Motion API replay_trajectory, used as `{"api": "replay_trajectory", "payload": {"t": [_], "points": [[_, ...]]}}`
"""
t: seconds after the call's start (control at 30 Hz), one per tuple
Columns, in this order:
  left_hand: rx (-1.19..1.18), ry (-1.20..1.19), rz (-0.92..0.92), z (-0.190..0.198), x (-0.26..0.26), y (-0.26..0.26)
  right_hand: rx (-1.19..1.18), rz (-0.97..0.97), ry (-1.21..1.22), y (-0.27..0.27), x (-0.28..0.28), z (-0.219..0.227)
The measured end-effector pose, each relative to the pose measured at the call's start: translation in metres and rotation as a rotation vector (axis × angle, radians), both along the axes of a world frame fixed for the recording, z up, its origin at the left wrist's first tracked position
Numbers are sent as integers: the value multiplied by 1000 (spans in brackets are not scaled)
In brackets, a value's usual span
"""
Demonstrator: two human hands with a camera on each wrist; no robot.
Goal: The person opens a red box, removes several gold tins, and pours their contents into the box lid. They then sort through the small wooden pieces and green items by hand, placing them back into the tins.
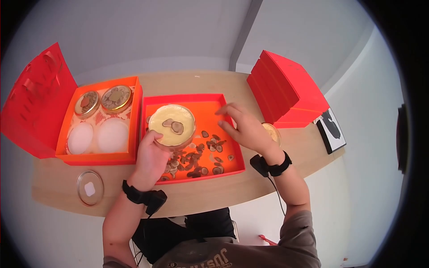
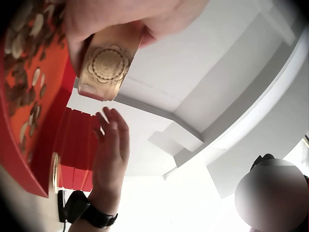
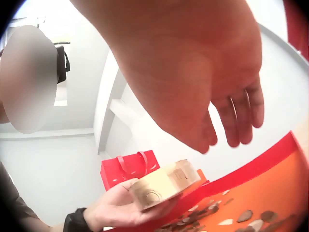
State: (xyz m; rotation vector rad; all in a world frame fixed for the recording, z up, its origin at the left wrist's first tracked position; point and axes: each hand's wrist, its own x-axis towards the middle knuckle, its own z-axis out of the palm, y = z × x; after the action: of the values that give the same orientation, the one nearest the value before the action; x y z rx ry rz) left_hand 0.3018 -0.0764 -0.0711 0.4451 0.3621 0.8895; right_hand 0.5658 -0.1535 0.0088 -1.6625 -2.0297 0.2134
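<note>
My left hand (image 1: 154, 156) grips a round tin (image 1: 172, 125) by its side, above the orange tray (image 1: 225, 167). Two brown slices (image 1: 177, 128) lie on the tin's pale yellow top. The left wrist view shows the tin's patterned golden side (image 2: 107, 65), with fingers wrapped round it. To the right of the tin, my right hand (image 1: 246, 128) hovers over the tray's right edge with fingers extended and slightly bent, holding nothing. Many loose brown slices (image 1: 192, 158) lie in the tray, mostly toward its front.
An open red box (image 1: 138, 134) at the left holds two jars (image 1: 117, 98) and two white round pieces (image 1: 112, 135). A clear lid (image 1: 90, 188) lies at the front left. Another round lid or tin (image 1: 272, 132) is behind my right wrist, near a red box (image 1: 290, 96) and a black-and-white box (image 1: 331, 129).
</note>
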Motion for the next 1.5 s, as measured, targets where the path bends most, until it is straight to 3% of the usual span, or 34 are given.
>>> {"api": "replay_trajectory", "payload": {"t": [0.03,0.23,0.33,0.83,0.93,1.07,1.27,1.5], "points": [[-23,9,46,-3,0,1,-145,-29,-52,0,7,-3],[4,7,49,-2,-1,0,-315,68,-243,5,17,-48],[1,17,34,4,0,-3,-326,99,-355,10,15,-57],[25,1,45,3,0,-3,-153,61,-410,8,17,-70],[13,-4,20,5,0,-3,-222,68,-493,11,17,-73],[2,-6,16,4,-2,-2,-300,73,-482,17,18,-70],[16,10,35,1,0,-2,-156,84,-402,14,14,-65],[25,9,37,-1,-1,0,-302,131,-333,18,2,-57]]}}
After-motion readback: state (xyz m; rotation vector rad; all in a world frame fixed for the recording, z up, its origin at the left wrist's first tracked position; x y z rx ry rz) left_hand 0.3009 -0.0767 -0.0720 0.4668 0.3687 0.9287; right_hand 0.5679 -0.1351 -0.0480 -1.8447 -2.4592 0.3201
